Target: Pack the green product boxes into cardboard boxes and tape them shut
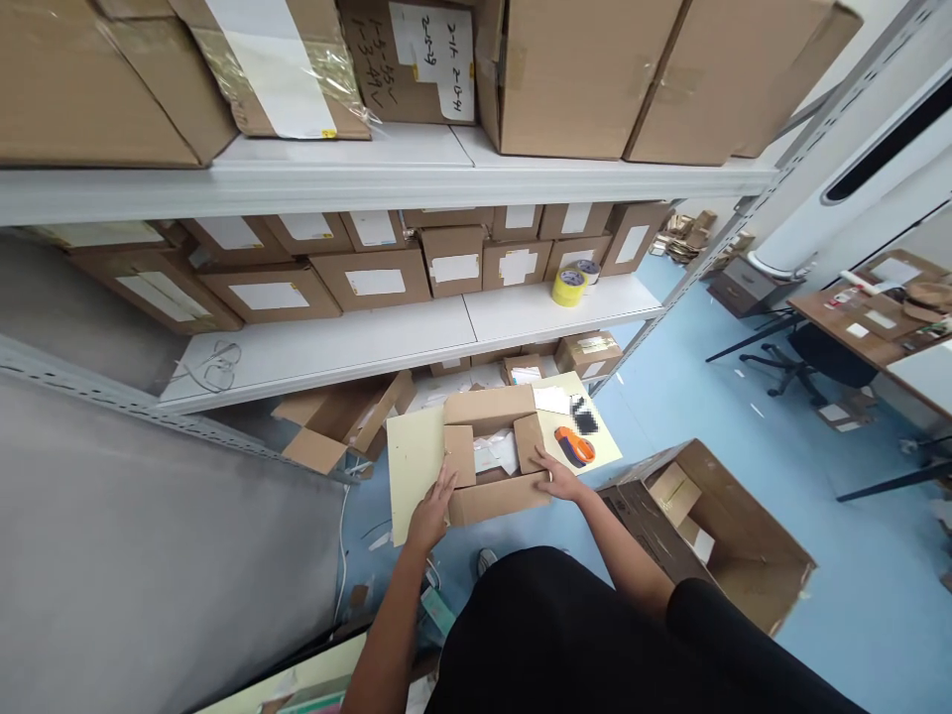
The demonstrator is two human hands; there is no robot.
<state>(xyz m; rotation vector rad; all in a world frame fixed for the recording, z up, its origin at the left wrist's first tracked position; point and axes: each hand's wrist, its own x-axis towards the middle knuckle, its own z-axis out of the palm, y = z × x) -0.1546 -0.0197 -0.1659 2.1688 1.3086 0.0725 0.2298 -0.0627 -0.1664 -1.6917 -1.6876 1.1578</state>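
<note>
A small cardboard box (491,501) sits on a pale yellow board (413,466), its flaps spread outward. White paper or wrapping (497,452) shows inside it. My left hand (433,511) grips the box's left front corner, fingers along the side flap. At the right front corner, my right hand (557,479) holds the box, with the thumb near the front flap. Right of the box on the board lies an orange and dark-blue handheld tool (575,446), its kind unclear. Behind that are a white sheet (551,400) and a blurred black item (584,415).
Metal shelves (357,347) with labelled cartons stand ahead. Tape rolls (569,288) rest on the middle shelf. A large open carton (759,535) holding smaller boxes is on the floor at right. An opened box (349,416) lies at left, near a white cable (342,545).
</note>
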